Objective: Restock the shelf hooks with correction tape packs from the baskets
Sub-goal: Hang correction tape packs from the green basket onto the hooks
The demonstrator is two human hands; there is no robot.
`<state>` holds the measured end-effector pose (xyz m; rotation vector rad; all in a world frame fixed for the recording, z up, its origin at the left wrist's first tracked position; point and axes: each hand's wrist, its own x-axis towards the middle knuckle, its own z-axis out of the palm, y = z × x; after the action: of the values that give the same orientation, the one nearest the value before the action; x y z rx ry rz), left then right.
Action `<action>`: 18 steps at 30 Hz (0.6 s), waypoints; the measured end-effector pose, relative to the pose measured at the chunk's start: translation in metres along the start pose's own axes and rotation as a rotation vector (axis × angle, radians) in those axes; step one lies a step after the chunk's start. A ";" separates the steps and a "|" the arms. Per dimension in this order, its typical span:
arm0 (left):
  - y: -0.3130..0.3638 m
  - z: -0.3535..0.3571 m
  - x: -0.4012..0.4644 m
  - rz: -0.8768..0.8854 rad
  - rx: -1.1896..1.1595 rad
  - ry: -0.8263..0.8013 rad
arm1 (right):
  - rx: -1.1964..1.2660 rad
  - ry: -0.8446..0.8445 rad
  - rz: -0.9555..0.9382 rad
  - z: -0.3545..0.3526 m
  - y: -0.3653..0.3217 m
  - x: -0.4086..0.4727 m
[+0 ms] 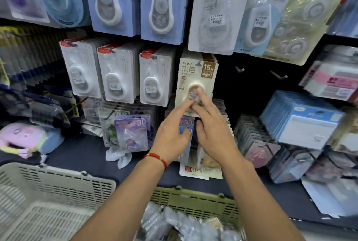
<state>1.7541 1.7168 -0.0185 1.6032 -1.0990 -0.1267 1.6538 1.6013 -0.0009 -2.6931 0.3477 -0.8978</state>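
A beige correction tape pack (195, 78) hangs at the front of a row on a hook in the middle of the shelf wall. My left hand (172, 136), with a red bracelet at the wrist, stretches its index finger onto the pack's round blister. Its thumb lies against a blue-purple pack (187, 124) just below. My right hand (211, 130) rests its straight index finger on the same blister from the right. Whether either hand holds the blue-purple pack I cannot tell. An olive basket (193, 198) below holds several clear-wrapped packs (174, 223).
A cream basket (48, 198) stands at the lower left. Two bare hooks (240, 69) (279, 75) stick out right of the beige row. White tape packs (116, 78) hang to the left and blue card stacks (302, 122) to the right. Loose packs (201, 165) lie on the dark ledge.
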 end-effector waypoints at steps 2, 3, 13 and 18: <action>0.002 -0.001 -0.007 0.008 0.025 -0.008 | 0.051 0.004 0.042 -0.010 0.002 -0.010; 0.001 -0.001 -0.012 -0.006 0.052 -0.007 | 0.067 -0.002 0.073 -0.014 0.003 -0.016; -0.047 -0.009 -0.124 -0.192 0.628 -0.579 | -0.242 -1.068 0.375 0.000 0.057 -0.154; -0.089 -0.020 -0.189 -0.323 0.884 -0.890 | -0.237 -1.210 0.340 0.036 0.060 -0.234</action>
<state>1.7112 1.8564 -0.1692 2.6402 -1.6845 -0.6982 1.4860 1.6253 -0.1763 -2.6782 0.5806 0.9105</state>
